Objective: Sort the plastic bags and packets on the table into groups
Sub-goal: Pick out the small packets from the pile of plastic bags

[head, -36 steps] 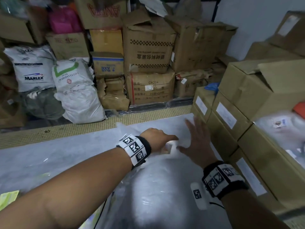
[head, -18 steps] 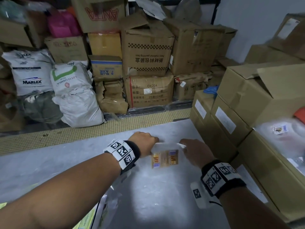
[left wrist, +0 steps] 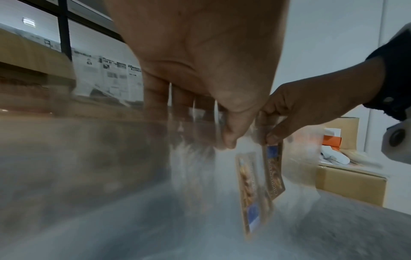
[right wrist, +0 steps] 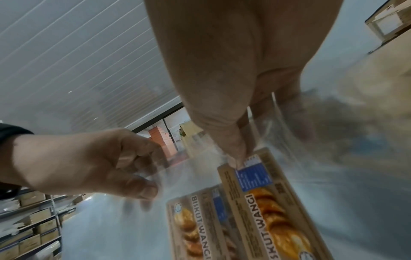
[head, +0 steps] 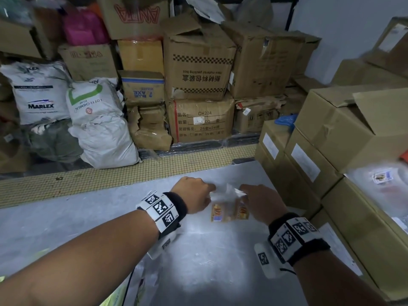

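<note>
Head view: I see left hand (head: 194, 194) and right hand (head: 260, 200) each pinching top edge of clear packet (head: 229, 208), hanging just above counter (head: 88, 217), probably for inspecting label.
Left wrist: thumb pinches film.
Right wrist: biscuit print readable; probably helps choose group.

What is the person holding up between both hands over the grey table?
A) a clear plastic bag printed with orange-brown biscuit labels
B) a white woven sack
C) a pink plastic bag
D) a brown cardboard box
A: the left hand and right hand each pinch a top corner of the clear plastic bag with orange-brown biscuit labels, which hangs between them above the grey table; the right wrist view shows the biscuit print close up.
</note>
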Motion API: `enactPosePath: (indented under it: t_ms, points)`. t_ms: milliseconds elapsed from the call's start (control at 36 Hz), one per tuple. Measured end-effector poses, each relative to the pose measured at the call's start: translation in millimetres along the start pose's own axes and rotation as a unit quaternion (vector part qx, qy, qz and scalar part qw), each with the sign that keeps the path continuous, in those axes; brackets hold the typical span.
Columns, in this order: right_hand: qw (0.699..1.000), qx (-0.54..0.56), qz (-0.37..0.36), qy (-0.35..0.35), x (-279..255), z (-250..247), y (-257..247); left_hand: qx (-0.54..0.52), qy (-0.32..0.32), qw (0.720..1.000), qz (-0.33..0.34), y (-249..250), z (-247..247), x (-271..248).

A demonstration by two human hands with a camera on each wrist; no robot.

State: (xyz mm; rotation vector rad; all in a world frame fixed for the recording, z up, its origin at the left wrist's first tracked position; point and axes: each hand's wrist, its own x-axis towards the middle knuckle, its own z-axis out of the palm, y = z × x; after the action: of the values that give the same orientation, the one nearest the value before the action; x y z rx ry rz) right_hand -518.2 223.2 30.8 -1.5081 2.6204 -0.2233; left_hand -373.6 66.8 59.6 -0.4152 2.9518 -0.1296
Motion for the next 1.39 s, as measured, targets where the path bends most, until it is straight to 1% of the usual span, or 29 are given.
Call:
enactPosePath:
  t_ms: [139, 194, 361, 500, 556, 694, 778, 944, 1000, 1056, 1111, 1167, 1222, 1278, 1333, 1389]
  points:
    - [0.999, 0.011, 0.011, 0.049, 4, -4, -3, -0.020, 0.036, 0.999, -0.015, -10, -1, 3]
    - [0.999, 0.007, 0.012, 0.050, 4, -4, -4, -0.022, 0.037, 0.999, -0.023, -12, 1, 4]
    - [1.000, -0.020, 0.010, -0.012, 2, 8, -1, -0.032, -0.028, 0.998, -0.042, -15, 16, 3]
    - [0.998, -0.041, 0.008, -0.050, 4, 4, 1, -0.052, -0.077, 0.995, -0.044, -21, 19, 5]
    - [0.997, -0.049, 0.010, -0.062, 7, 2, 3, -0.058, -0.086, 0.993, -0.048, -23, 18, 6]
    - [0.996, -0.062, 0.009, -0.071, 15, -2, 5, -0.069, -0.069, 0.993, -0.061, -29, 17, 10]
    - [0.994, -0.060, 0.012, -0.086, 15, 1, 4, -0.066, -0.093, 0.991, -0.065, -28, 20, 10]
    - [0.997, -0.047, 0.029, -0.046, 15, -6, 15, -0.089, -0.103, 0.987, -0.082, -31, 24, 11]
    - [0.998, -0.018, 0.058, -0.034, 15, -9, 25, -0.089, -0.103, 0.987, -0.089, -34, 22, 12]
    - [0.993, 0.033, 0.107, -0.020, 12, -11, 35, -0.086, -0.100, 0.987, -0.095, -37, 19, 13]
    - [0.983, 0.093, 0.160, -0.012, 9, -6, 50, -0.087, -0.099, 0.986, -0.099, -39, 16, 13]
    - [0.970, 0.153, 0.189, 0.007, 7, 3, 67, -0.090, -0.100, 0.986, -0.103, -40, 14, 13]
    - [0.957, 0.189, 0.217, 0.030, 5, 12, 83, -0.093, -0.099, 0.985, -0.103, -40, 13, 13]
    - [0.944, 0.231, 0.235, 0.027, 1, 10, 89, -0.100, -0.098, 0.985, -0.100, -40, 12, 12]
    - [0.926, 0.291, 0.243, 0.007, -2, 11, 97, -0.102, -0.095, 0.986, -0.095, -39, 10, 12]
    - [0.908, 0.344, 0.238, 0.006, -2, 18, 105, -0.098, -0.093, 0.987, -0.091, -38, 9, 12]
